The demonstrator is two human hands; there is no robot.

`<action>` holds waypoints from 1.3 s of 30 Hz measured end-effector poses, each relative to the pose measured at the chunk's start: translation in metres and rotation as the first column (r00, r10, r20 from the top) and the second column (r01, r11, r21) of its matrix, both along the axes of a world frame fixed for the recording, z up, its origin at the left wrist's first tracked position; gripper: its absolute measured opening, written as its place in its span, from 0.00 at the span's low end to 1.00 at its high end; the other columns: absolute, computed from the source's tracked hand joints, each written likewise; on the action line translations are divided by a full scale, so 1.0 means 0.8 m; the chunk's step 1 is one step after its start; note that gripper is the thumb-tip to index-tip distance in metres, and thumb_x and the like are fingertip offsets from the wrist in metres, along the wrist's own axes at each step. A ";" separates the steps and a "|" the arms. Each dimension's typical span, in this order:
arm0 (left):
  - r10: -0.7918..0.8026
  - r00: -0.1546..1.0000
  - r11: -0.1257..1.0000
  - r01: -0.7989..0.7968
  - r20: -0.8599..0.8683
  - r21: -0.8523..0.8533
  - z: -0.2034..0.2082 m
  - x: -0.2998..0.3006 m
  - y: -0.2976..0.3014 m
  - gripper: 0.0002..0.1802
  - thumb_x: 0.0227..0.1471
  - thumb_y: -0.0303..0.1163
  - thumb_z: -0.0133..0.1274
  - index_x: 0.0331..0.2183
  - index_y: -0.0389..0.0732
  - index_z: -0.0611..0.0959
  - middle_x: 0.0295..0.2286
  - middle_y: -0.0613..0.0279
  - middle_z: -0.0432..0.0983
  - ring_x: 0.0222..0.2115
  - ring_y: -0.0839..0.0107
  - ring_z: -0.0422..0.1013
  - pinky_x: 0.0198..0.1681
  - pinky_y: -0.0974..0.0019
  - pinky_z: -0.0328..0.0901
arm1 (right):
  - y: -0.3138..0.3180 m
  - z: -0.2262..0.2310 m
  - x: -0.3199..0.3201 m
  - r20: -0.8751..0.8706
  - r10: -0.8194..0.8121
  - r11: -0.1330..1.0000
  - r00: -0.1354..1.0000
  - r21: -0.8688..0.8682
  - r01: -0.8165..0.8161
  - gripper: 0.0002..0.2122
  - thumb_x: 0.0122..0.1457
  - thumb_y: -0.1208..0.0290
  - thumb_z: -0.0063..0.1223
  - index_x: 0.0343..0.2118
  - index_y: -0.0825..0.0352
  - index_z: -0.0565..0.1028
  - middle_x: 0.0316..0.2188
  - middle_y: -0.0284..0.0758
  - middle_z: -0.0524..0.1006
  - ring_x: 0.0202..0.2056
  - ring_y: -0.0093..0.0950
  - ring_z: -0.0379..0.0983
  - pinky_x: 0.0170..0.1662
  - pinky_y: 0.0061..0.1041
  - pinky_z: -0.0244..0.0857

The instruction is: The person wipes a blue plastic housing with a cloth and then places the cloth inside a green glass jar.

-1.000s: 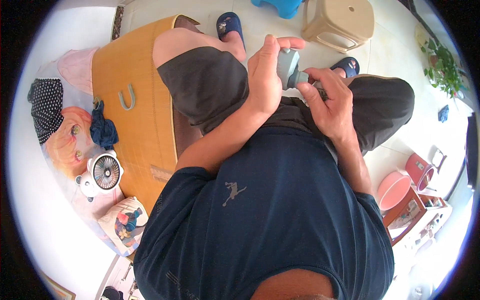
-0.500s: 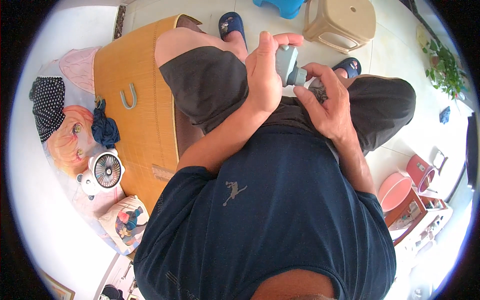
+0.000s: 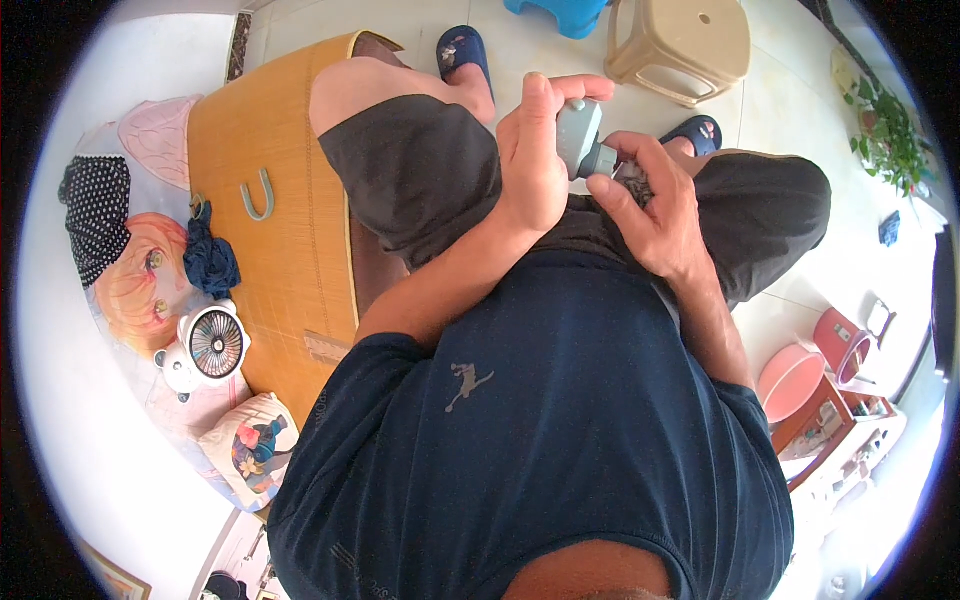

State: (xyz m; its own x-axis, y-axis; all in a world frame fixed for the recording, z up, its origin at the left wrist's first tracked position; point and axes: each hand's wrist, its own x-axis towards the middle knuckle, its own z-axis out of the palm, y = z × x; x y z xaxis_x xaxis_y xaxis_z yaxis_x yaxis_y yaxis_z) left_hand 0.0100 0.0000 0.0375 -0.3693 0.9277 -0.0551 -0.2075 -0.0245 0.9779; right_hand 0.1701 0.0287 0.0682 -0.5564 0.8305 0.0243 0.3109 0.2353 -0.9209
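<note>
My left hand is wrapped round a grey-green device with a rounded body and a small knob on top, its kind unclear. A darker grey collar sticks out of the device toward the right. At that collar my right hand is closed, thumb and forefinger on either side. Between the right thumb and fingers shows a grey, mottled part; the fingers cover most of it, so I cannot tell whether it joins the collar. Both hands are above my lap.
On the left, a bed with a tan mat carries a grey U-shaped piece, dark blue cloth and a white fan. A beige stool and blue stool stand ahead. Pink basins are at right.
Both hands and the device have shifted very slightly down and to the right. The grip of each hand looks the same.
</note>
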 end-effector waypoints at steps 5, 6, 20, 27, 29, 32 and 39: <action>-0.005 1.000 1.000 0.006 -0.029 0.029 -0.005 -0.001 -0.003 0.46 0.73 0.60 0.21 0.47 0.31 0.85 0.41 0.56 0.82 0.41 0.72 0.73 0.49 0.67 0.67 | 0.000 -0.007 0.004 0.051 0.021 0.985 0.998 -0.172 -0.012 0.16 0.67 0.60 0.61 0.42 0.73 0.78 0.29 0.42 0.79 0.31 0.35 0.77 0.38 0.32 0.70; 0.002 1.000 0.998 0.000 -0.031 0.062 -0.007 -0.002 -0.002 0.46 0.73 0.60 0.20 0.48 0.31 0.84 0.42 0.55 0.83 0.42 0.70 0.74 0.50 0.66 0.67 | 0.000 -0.008 0.004 -0.006 0.007 0.967 1.000 -0.256 -0.009 0.17 0.67 0.60 0.61 0.42 0.73 0.78 0.30 0.43 0.79 0.31 0.36 0.77 0.38 0.32 0.70; 0.136 0.955 0.943 -0.043 -0.264 0.331 -0.031 0.003 -0.003 0.37 0.74 0.50 0.26 0.56 0.27 0.76 0.49 0.44 0.79 0.47 0.62 0.76 0.53 0.61 0.69 | -0.013 -0.024 -0.010 0.058 -0.023 0.995 0.998 0.102 0.017 0.16 0.66 0.59 0.62 0.40 0.71 0.76 0.31 0.43 0.78 0.29 0.43 0.76 0.33 0.38 0.70; -0.114 0.822 0.977 0.194 0.558 -0.086 0.003 -0.012 -0.008 0.41 0.70 0.64 0.33 0.57 0.34 0.77 0.46 0.47 0.81 0.45 0.62 0.77 0.53 0.60 0.69 | -0.004 -0.039 -0.009 0.111 -0.039 0.841 0.993 0.541 -0.028 0.18 0.61 0.59 0.65 0.43 0.69 0.75 0.30 0.41 0.76 0.30 0.43 0.76 0.32 0.39 0.70; -0.103 0.897 0.988 0.144 0.429 -0.063 -0.010 -0.008 -0.011 0.35 0.71 0.57 0.37 0.50 0.33 0.80 0.40 0.50 0.82 0.41 0.65 0.76 0.47 0.61 0.71 | -0.007 -0.037 -0.011 0.105 -0.019 0.864 0.994 0.503 -0.036 0.18 0.61 0.59 0.65 0.43 0.70 0.75 0.30 0.42 0.76 0.30 0.44 0.76 0.32 0.40 0.70; -0.135 0.968 0.991 0.136 0.213 0.011 -0.011 -0.009 -0.009 0.33 0.71 0.53 0.36 0.48 0.31 0.81 0.37 0.51 0.81 0.38 0.66 0.76 0.46 0.62 0.70 | -0.012 -0.042 -0.009 0.089 -0.002 0.905 0.996 0.424 -0.036 0.17 0.62 0.60 0.64 0.43 0.70 0.75 0.31 0.43 0.76 0.31 0.45 0.76 0.34 0.41 0.70; -0.121 0.879 0.993 0.103 0.460 0.065 -0.017 -0.006 0.000 0.34 0.69 0.57 0.37 0.45 0.34 0.81 0.35 0.52 0.81 0.36 0.65 0.76 0.43 0.63 0.70 | -0.017 -0.030 -0.007 0.022 -0.023 0.994 1.000 -0.109 0.025 0.15 0.69 0.61 0.57 0.45 0.71 0.75 0.34 0.40 0.77 0.32 0.35 0.76 0.37 0.33 0.69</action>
State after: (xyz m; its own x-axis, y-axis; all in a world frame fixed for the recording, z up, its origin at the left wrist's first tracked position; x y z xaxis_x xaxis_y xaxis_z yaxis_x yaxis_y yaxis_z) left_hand 0.0056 -0.0001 0.0243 -0.2038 0.9661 -0.1585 -0.6396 -0.0088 0.7687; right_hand 0.1641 0.0150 0.0443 -0.5357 0.8408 -0.0781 0.3342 0.1261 -0.9340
